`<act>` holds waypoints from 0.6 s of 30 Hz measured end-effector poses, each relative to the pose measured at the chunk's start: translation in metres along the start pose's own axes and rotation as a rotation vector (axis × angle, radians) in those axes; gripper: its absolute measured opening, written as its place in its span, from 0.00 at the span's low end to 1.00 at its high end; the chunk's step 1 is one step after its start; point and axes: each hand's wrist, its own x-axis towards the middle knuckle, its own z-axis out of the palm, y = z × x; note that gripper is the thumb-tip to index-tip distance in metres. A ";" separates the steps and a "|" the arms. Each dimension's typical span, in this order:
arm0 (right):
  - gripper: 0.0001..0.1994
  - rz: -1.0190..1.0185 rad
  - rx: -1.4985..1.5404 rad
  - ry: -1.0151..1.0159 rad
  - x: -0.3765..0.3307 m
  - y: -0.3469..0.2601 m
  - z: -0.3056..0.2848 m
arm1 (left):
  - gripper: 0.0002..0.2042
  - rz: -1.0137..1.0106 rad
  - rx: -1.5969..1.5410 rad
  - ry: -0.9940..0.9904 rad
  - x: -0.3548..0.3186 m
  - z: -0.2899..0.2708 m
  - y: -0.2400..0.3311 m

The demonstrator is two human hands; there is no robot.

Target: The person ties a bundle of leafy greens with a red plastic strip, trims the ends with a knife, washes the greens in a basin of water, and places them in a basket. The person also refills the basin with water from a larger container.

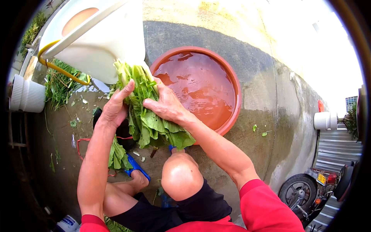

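Observation:
Both hands hold a bunch of leafy greens (156, 127), its pale cut stalks pointing up and away and its broad green leaves hanging toward my knees. My left hand (115, 107) grips the bunch from the left with the thumb raised along the stalks; its other fingers are partly hidden. From the right, my right hand (167, 103) closes on it, thumb across the front and fingers behind. The bunch is left of a round red-brown basin (192, 49) of water, near its rim. More greens (117, 155) lie below, beside my blue sandal (138, 169).
A large white tub (112, 48) stands at the upper left, with a yellow hoop-like piece (65, 72) beside it. Cut grass and leaf scraps lie on the wet concrete. A red string (79, 150) runs near my foot. A parked motorcycle (305, 189) is at the lower right.

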 end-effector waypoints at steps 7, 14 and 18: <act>0.29 0.449 0.162 0.289 -0.018 0.183 -0.080 | 0.27 -0.246 0.245 0.010 0.159 0.014 -0.166; 0.33 0.560 -0.107 0.448 -0.005 0.343 -0.059 | 0.38 -0.258 0.676 0.477 0.253 -0.045 -0.293; 0.35 0.329 -0.039 0.664 -0.034 0.357 -0.061 | 0.34 0.027 0.513 0.083 0.238 0.009 -0.283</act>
